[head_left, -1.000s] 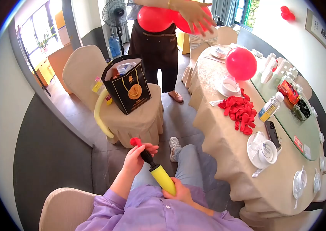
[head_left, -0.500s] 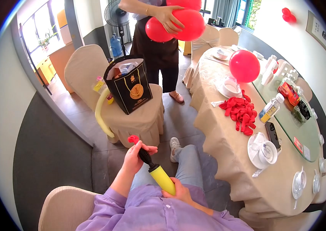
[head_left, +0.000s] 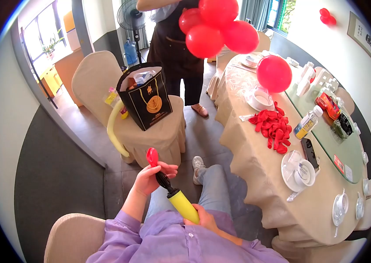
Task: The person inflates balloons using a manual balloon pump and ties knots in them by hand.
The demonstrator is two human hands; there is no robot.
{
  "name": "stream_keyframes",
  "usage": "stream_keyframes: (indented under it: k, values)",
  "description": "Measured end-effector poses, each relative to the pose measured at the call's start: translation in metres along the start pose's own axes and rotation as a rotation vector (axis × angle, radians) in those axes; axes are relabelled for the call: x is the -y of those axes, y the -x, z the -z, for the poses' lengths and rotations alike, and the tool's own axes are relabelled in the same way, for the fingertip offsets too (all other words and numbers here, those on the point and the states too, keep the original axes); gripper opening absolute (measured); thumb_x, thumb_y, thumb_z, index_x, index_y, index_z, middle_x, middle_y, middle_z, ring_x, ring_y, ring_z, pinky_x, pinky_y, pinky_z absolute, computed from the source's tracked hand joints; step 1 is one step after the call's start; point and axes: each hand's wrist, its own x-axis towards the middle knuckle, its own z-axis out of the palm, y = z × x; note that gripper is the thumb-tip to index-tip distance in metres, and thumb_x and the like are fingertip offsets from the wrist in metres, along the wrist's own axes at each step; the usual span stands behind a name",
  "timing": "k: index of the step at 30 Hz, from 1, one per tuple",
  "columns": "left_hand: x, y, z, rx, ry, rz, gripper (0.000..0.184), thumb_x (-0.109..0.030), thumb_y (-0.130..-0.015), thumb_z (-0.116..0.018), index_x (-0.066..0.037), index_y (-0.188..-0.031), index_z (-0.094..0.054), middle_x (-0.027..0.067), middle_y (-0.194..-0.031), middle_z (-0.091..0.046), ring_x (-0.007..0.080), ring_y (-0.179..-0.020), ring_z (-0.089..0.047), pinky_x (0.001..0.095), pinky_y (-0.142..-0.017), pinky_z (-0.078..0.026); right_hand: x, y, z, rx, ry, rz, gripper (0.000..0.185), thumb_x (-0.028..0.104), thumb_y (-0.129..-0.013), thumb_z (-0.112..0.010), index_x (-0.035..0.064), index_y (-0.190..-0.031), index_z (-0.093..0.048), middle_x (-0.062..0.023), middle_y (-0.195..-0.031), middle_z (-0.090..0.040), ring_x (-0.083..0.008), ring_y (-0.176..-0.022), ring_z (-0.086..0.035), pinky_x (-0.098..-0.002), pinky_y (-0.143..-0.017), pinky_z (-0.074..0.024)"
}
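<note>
My left hand (head_left: 151,177) pinches the neck of a small red balloon (head_left: 152,157) at the black tip of a hand pump (head_left: 183,207). The balloon stands up above my fingers, slightly filled. My right hand (head_left: 203,219) is wrapped round the lower end of the pump's yellow barrel, near my lap. On the table to the right lies a pile of flat red balloons (head_left: 273,128). One round inflated red balloon (head_left: 274,73) rests behind the pile, by a white bowl (head_left: 261,100).
A co-worker in a dark apron (head_left: 172,57) stands ahead beside a red balloon cluster (head_left: 218,30). A black bag (head_left: 146,98) and a long pale yellow balloon (head_left: 114,131) are on a chair (head_left: 91,79). The table (head_left: 255,175) holds a bottle (head_left: 309,122), phone (head_left: 310,153) and dishes.
The balloon at the pump's tip has swelled a little and stands taller. The pump has tilted slightly to the left. The co-worker's balloon cluster has moved right and spread into view.
</note>
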Motion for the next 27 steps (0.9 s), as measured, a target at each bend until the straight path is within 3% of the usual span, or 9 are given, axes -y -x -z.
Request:
stream_keyframes:
  k: [5,7,12,17,22,24,27]
  values:
    - [0.017,-0.003,0.003,0.09,0.096,-0.057,0.023,-0.025,-0.09,-0.037,-0.005,-0.084,-0.049,0.0213,-0.102,-0.055,0.0335,-0.097,-0.053,0.0469,-0.089,-0.036,0.002,0.002,0.002,-0.052,0.001,-0.049,0.05,0.028,-0.069,-0.065,0.0062,-0.109,-0.044,-0.0159,-0.084,-0.059,-0.03,-0.075,-0.06,-0.0353,-0.065,-0.0475]
    - [0.02,-0.004,-0.001,0.092,0.134,-0.126,0.024,-0.023,-0.091,-0.034,-0.008,-0.078,-0.046,0.0196,-0.101,-0.055,0.0326,-0.095,-0.053,0.0425,-0.088,-0.037,0.0,0.002,0.001,-0.046,0.005,-0.062,0.051,0.029,-0.069,-0.065,0.0061,-0.109,-0.044,-0.0161,-0.085,-0.059,-0.0295,-0.076,-0.06,-0.0348,-0.065,-0.0474]
    - [0.029,-0.004,-0.004,0.056,0.18,-0.154,0.023,-0.024,-0.091,-0.034,-0.008,-0.08,-0.046,0.0178,-0.1,-0.055,0.0329,-0.093,-0.053,0.0418,-0.086,-0.037,-0.01,0.001,0.0,0.002,-0.073,-0.124,0.053,0.031,-0.07,-0.065,0.0047,-0.111,-0.044,-0.0134,-0.091,-0.059,-0.0229,-0.081,-0.059,-0.0308,-0.069,-0.0461]
    - [0.037,-0.01,-0.007,0.03,0.17,-0.126,0.023,-0.027,-0.091,-0.034,-0.01,-0.084,-0.048,0.0134,-0.1,-0.056,0.0302,-0.097,-0.053,0.0444,-0.088,-0.036,-0.043,0.001,-0.009,0.134,-0.605,-0.263,0.05,0.031,-0.075,-0.063,0.0013,-0.111,-0.044,-0.0049,-0.093,-0.054,-0.0116,-0.081,-0.052,-0.024,-0.07,-0.0425]
    - [0.033,-0.019,-0.015,-0.064,0.153,-0.139,0.022,-0.026,-0.09,-0.038,-0.009,-0.093,-0.051,0.0143,-0.099,-0.057,0.0279,-0.096,-0.053,0.0436,-0.087,-0.039,-0.032,-0.007,0.001,0.212,-0.776,-0.338,0.044,0.024,-0.078,-0.059,0.0015,-0.112,-0.042,-0.0053,-0.089,-0.053,-0.0103,-0.072,-0.053,-0.0235,-0.063,-0.0439]
    - [0.026,-0.022,-0.02,-0.019,0.148,-0.182,0.029,-0.028,-0.09,-0.038,-0.005,-0.1,-0.051,0.0159,-0.099,-0.058,0.029,-0.097,-0.053,0.0431,-0.088,-0.039,-0.024,-0.005,0.0,0.255,-0.815,-0.383,0.042,0.022,-0.079,-0.059,0.0015,-0.112,-0.041,-0.0056,-0.088,-0.053,-0.0096,-0.069,-0.053,-0.0234,-0.061,-0.0443]
    - [0.004,-0.022,-0.033,0.132,0.129,-0.151,0.046,-0.038,-0.091,-0.029,0.0,-0.096,-0.053,0.0204,-0.099,-0.056,0.0308,-0.096,-0.053,0.0423,-0.089,-0.037,-0.019,-0.009,0.002,0.221,-0.849,-0.295,0.043,0.017,-0.079,-0.059,0.0011,-0.113,-0.039,-0.0058,-0.086,-0.053,-0.0093,-0.065,-0.053,-0.0235,-0.058,-0.0451]
